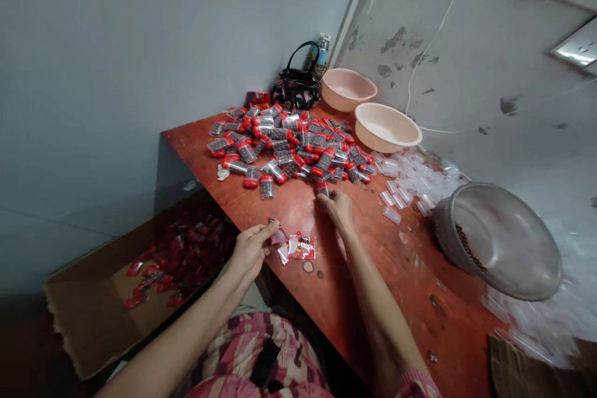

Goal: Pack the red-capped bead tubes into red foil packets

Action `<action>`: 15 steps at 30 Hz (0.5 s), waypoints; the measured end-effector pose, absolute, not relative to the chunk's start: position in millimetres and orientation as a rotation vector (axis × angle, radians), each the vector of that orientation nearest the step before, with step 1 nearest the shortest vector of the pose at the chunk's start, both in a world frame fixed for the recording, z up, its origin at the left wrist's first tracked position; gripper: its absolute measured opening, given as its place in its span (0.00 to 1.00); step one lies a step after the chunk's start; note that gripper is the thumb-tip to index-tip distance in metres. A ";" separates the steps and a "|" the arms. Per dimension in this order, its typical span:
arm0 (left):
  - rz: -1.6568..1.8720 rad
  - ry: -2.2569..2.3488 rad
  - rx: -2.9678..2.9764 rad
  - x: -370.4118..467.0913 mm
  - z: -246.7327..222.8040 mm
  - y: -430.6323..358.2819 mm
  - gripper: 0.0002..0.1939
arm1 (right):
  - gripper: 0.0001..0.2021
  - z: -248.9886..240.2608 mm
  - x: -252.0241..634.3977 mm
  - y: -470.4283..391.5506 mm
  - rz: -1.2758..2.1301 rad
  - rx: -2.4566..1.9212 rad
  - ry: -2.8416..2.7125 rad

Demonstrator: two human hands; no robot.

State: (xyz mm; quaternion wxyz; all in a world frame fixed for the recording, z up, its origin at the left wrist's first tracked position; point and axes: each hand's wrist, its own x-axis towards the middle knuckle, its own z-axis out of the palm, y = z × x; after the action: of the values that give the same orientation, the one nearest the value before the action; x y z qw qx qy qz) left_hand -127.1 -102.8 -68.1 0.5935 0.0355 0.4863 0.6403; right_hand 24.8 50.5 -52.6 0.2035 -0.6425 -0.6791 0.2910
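Note:
My left hand (254, 247) is closed at the table's front edge, pinching a small red and clear packet (278, 235). Right beside it, a red printed packet (305, 247) lies on the table. Farther forward, my right hand (336, 206) has its fingers closed on a small container with a red cap (321, 188), at the near edge of a heap. That heap (284, 137) is made of several clear containers with red caps and dark contents.
Two pale basins (388, 127) (349, 88) and a black handbag (296, 88) stand at the back. Clear empty containers (410, 180) and a tilted grey bowl (508, 239) are at the right. A cardboard box (88, 305) with red packets sits below left.

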 end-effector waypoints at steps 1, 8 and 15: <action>1.499 1.108 0.049 -127.7 -68.4 -102.7 0.10 | 0.13 -52.0 28.4 37.6 0.861 -1.743 -1.872; 1.556 0.965 -0.097 -122.2 -68.1 -99.1 0.05 | 0.09 -53.0 37.6 -85.1 1.531 -1.183 -1.399; 1.569 0.901 -0.012 -107.0 -60.7 -100.2 0.06 | 0.09 -52.1 21.0 -114.0 1.524 -1.211 -1.293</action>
State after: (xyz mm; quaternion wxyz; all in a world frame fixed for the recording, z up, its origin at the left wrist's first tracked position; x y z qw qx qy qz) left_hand -107.0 -100.2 -60.7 0.6181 -0.0054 0.3916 0.6816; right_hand 21.0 -114.0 -52.1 0.3918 -0.4768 -0.5090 0.6001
